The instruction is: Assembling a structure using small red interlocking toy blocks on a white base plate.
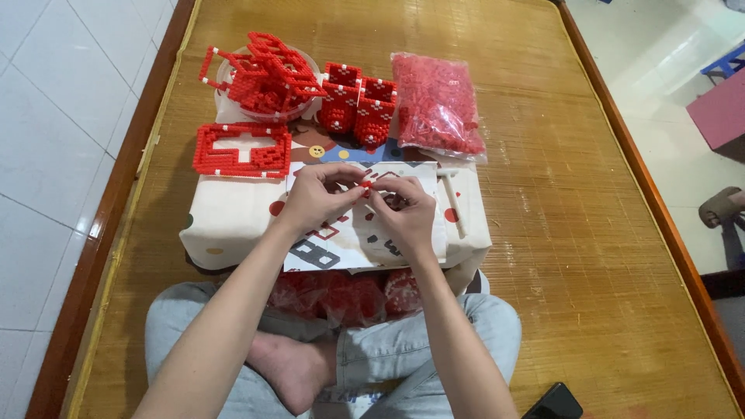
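We see a small red bead piece [366,185] pinched between the fingertips of both hands, above a white sheet of paper [341,248] with a printed pattern. The left hand [314,198] is closed, its thumb and forefinger pressed on the left end of the piece. The right hand [403,211] is also curled shut, and its fingertips hold the right end; we cannot tell if it holds something more inside. The two hands touch each other at the piece.

The paper lies on a cream cushion [233,217] with coloured dots, which rests in front of the person's crossed legs. A thin white stick [452,203] lies on the cushion, just beside the right hand. Behind the hands we see a flat red beaded panel [242,150] with white parts, then a clear bowl [268,112] with red beaded frames [264,70] piled on it, two red beaded boxes [358,102], and a clear bag of red beads [437,105]. Another bag of red beads [341,299] sits on the lap. Everything rests on a woven bamboo mat [559,233]. A dark phone [552,403] lies near the right knee.
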